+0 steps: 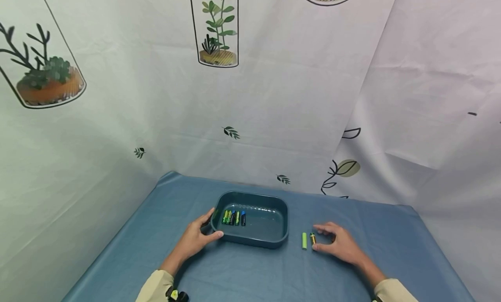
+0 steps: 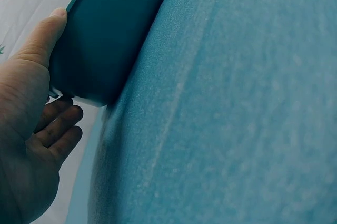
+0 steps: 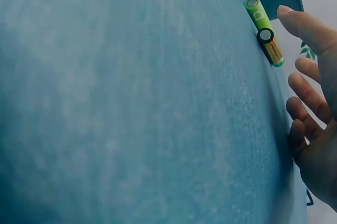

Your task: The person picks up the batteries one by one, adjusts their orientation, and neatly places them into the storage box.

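A dark teal rectangular dish (image 1: 250,239) stands on the table, with several batteries (image 1: 237,218) lined up side by side toward its left end. My left hand (image 1: 195,236) holds the dish by its left front corner, the thumb on the rim and the fingers along the left side. In the left wrist view the thumb presses the dish wall (image 2: 113,29) near its top edge. Right of the dish lie a light green battery (image 1: 304,241) and a gold-and-green battery (image 1: 312,238). Beside them my right hand (image 1: 339,244) is spread, its thumb apart from both in the right wrist view.
A blue cloth (image 1: 250,276) covers the table. White fabric (image 1: 274,110) printed with plants hangs behind it and along both sides. The dish's raised walls surround the batteries inside.
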### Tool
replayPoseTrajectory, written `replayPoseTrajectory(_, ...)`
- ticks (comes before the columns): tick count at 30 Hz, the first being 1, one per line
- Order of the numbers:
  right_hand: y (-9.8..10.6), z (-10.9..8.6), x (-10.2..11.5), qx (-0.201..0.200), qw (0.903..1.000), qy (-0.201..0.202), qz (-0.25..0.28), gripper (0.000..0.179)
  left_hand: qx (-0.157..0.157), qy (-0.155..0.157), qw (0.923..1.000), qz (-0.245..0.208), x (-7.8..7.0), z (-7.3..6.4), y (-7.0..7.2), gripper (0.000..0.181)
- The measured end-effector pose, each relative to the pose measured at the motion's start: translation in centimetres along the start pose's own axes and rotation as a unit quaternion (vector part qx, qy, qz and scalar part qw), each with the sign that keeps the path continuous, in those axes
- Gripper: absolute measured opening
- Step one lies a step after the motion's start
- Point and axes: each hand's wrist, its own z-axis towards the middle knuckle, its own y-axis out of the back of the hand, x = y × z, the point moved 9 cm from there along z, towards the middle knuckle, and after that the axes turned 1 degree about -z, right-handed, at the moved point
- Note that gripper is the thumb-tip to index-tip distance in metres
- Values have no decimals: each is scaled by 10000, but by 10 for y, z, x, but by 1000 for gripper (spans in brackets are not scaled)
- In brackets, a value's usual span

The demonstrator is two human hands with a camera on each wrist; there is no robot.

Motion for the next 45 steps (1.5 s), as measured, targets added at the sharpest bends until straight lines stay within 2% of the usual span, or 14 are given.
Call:
replayPoseTrajectory(12, -6, 2, -4, 310, 9995, 96, -47, 57, -42, 16, 10000, -16, 1, -1, -1, 89)
replayPoseTrajectory(19, -8, 2, -6, 599, 9980, -103, -165, 61, -55, 10, 10000, -16, 1, -1, 0, 88)
replayPoseTrajectory(23, -9, 2, -3, 700, 9973, -12, -220, 62, -67, 35, 10000, -51, 0, -1, -1, 88)
replayPoseTrajectory(31, -8, 2, -1, 745, 9969, 111, -237, 59, -35, 32, 10000, -70, 0, -1, -1, 88)
replayPoseTrajectory(40, -9, 1, -2, 683, 9972, 28, -317, 56, -9, 70, 9999, -93, -1, -2, -2, 88)
replayPoseTrajectory(45, -8, 3, -4, 557, 9980, 17, -312, 53, -57, -50, 10000, -45, -2, -3, 0, 89)
